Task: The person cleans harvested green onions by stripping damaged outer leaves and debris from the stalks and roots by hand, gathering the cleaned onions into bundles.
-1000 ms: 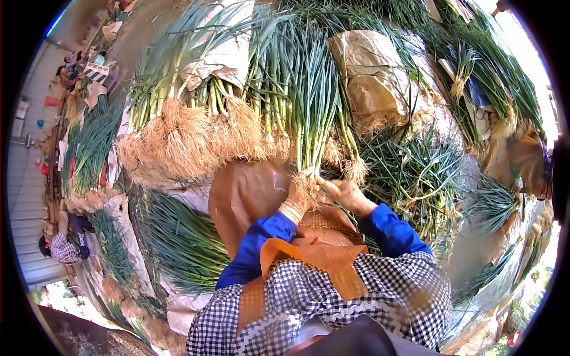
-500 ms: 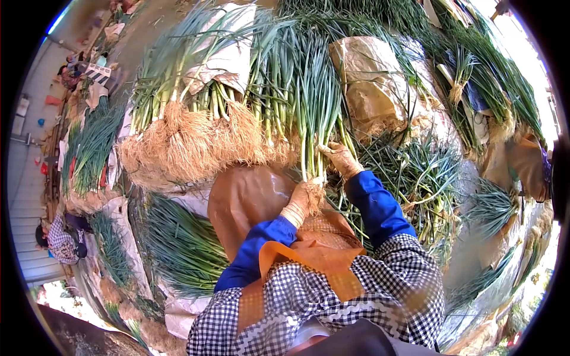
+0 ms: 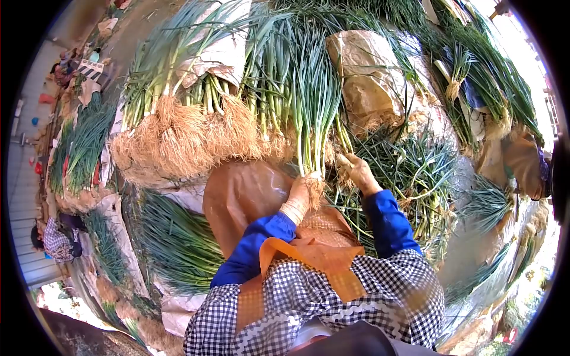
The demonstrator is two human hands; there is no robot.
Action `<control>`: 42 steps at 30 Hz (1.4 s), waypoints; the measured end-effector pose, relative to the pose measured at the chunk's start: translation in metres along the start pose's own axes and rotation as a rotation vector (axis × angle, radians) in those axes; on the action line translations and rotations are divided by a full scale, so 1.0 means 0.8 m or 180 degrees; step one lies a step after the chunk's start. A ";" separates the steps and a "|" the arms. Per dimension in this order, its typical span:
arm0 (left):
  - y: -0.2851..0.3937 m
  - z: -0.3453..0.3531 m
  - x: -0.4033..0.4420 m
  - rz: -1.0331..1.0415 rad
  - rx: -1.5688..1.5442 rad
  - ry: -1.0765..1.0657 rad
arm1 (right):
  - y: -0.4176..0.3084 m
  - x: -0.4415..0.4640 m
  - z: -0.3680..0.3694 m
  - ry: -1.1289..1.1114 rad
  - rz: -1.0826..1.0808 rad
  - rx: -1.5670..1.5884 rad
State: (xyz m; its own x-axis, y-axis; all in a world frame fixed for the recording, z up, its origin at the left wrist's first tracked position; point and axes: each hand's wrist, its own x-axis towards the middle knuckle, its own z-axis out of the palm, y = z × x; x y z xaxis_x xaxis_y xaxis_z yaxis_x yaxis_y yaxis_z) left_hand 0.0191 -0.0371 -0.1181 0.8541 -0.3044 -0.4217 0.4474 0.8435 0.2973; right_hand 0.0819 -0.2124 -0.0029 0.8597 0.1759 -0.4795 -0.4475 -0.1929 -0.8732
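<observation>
My left hand (image 3: pixel 304 194) is closed around the root end of a bunch of green onions (image 3: pixel 309 127). Pale roots stick out below its fingers, and the long green leaves stretch away from me. Just right of the bunch, my right hand (image 3: pixel 360 174) is apart from the stalks, its fingers partly stretched out. I make out nothing in it. Under and beside it lies a heap of loose green leaves (image 3: pixel 409 172). More green onions with bushy tan roots (image 3: pixel 190 133) lie close together to the left.
A brown apron (image 3: pixel 237 193) covers my lap. Paper-like tan sacking (image 3: pixel 368 77) lies ahead on the right. Another pile of green onions (image 3: pixel 178 243) lies at my left. Farther left, a person in checked clothing (image 3: pixel 59 240) is bent low. More onions (image 3: pixel 487 77) lie at the far right.
My right hand has come off the onion stalks and moved right and slightly toward me. My left hand keeps its hold on the bunch. The view has shifted slightly.
</observation>
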 end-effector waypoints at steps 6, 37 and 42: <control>0.012 -0.008 -0.008 -0.0276 0.0102 -0.0147 | -0.021 0.019 0.052 -0.0207 -0.0929 -0.1212; 0.085 0.088 -0.061 -0.0232 -0.0598 -0.0177 | 0.024 0.154 -0.030 0.0033 0.0125 -0.4075; 0.059 0.080 -0.061 -0.0721 -0.1079 -0.0460 | 0.053 0.105 -0.041 0.0046 -0.1504 -0.2611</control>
State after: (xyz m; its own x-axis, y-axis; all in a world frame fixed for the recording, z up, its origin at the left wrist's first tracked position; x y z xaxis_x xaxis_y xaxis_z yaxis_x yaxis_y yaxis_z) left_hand 0.0155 -0.0103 -0.0285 0.7835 -0.5371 -0.3126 0.5360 0.8386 -0.0974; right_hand 0.1435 -0.2376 -0.0772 0.9132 0.3983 -0.0860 0.2556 -0.7243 -0.6403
